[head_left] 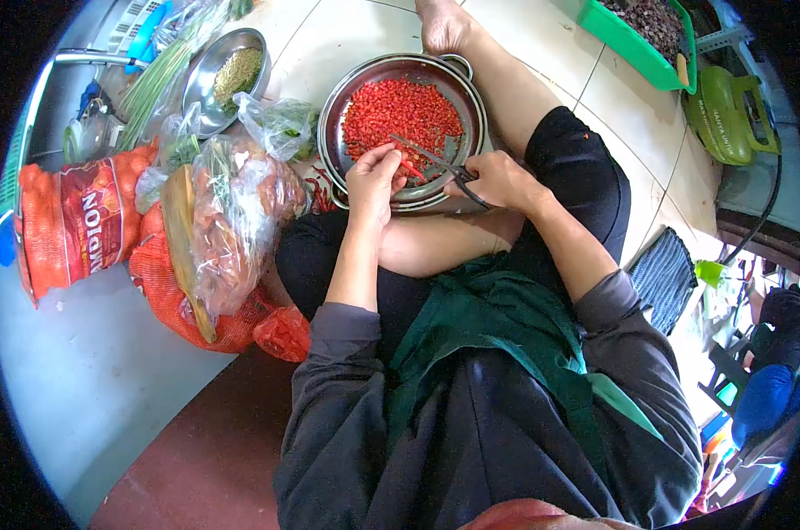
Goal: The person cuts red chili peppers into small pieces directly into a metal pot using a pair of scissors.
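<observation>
1. Head view, left grip point(378, 181): thumb and fingertips are pinched almost together on a red chilli point(410, 168), which pokes out toward the right grip.
2. Right grip point(497, 181): fingers curl around the handles of the scissors point(435, 161), whose blades reach up and leftward, near the left fingertips; how far the blades stand apart is hard to tell.
3. Just beyond both grips, the pot point(391, 70) holds a bed of cut red pieces point(404, 110); the pinched chilli is over its near side.
4. To the left of the left grip lie a clear plastic bag point(241, 212) and, farther out, a red net sack point(90, 221).
5. Step in hand, as judged: snipping chilli into the pot. The next move calls for closing the blades on the chilli above the pot, left fingertips clear of the edges.
</observation>
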### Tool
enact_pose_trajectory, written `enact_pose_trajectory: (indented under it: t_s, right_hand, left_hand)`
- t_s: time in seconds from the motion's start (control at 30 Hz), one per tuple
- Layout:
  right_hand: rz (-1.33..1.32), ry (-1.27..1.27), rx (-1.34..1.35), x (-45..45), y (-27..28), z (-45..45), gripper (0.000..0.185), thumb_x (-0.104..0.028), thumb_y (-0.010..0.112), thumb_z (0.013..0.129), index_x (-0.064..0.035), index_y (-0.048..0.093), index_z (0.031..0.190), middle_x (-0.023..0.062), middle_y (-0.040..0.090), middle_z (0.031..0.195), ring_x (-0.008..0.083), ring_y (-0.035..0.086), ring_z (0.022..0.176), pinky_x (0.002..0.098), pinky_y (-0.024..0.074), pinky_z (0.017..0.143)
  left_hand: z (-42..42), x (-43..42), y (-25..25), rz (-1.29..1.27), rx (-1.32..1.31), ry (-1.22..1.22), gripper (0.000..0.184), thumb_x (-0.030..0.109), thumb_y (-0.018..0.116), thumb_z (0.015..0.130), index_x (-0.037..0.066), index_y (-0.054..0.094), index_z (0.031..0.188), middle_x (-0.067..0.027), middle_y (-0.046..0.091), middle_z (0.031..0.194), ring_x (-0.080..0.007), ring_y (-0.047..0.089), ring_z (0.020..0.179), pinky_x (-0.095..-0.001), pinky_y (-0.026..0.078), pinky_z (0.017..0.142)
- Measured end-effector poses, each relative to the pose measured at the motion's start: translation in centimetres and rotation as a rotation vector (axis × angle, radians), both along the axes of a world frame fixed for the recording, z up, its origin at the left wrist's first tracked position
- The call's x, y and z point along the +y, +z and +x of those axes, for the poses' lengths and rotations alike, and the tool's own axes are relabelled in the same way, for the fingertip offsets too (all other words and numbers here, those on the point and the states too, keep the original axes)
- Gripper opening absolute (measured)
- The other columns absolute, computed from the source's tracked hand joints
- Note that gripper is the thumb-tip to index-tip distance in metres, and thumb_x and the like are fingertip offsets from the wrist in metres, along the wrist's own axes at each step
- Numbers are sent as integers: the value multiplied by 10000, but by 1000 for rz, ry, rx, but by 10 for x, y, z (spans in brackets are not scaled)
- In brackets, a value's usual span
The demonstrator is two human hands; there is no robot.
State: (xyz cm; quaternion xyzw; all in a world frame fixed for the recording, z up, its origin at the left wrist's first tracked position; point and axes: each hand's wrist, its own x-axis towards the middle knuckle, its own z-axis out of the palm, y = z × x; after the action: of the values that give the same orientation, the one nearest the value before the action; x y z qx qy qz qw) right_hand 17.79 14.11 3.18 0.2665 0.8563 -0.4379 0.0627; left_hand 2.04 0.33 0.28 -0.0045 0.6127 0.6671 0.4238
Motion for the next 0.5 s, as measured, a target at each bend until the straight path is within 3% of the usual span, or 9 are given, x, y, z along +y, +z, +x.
enact_pose_trajectory:
  t_s: [0.3, 0.4, 0.5]
  right_hand:
    - [4, 45, -106, 0, -8, -1, 437, -415, 698, 722, -4, 653, 865, 192, 611, 696, 242, 596, 645, 354, 457, 637]
    - [13, 33, -111, 0, -5, -2, 440, -424, 695, 720, -4, 650, 845, 196, 612, 700, 267, 602, 655, 365, 460, 642]
    - [18, 16, -136, 0, 8, -4, 557, -533, 671, 685, 10, 648, 809, 257, 610, 799, 379, 609, 824, 426, 469, 742]
  left_hand:
    - [0, 0, -3, -7, 33, -65, 84, 108, 612, 848, 67, 596, 919, -29, 640, 856, -91, 593, 703, -206, 482, 561]
    - [0, 1, -3, 3, 28, -51, 104, 112, 624, 835, 57, 600, 920, -18, 632, 813, -80, 590, 672, -195, 475, 540]
    - [2, 1, -1, 45, -21, -33, 127, 109, 622, 833, 48, 597, 942, -25, 631, 814, -82, 592, 675, -194, 476, 542]
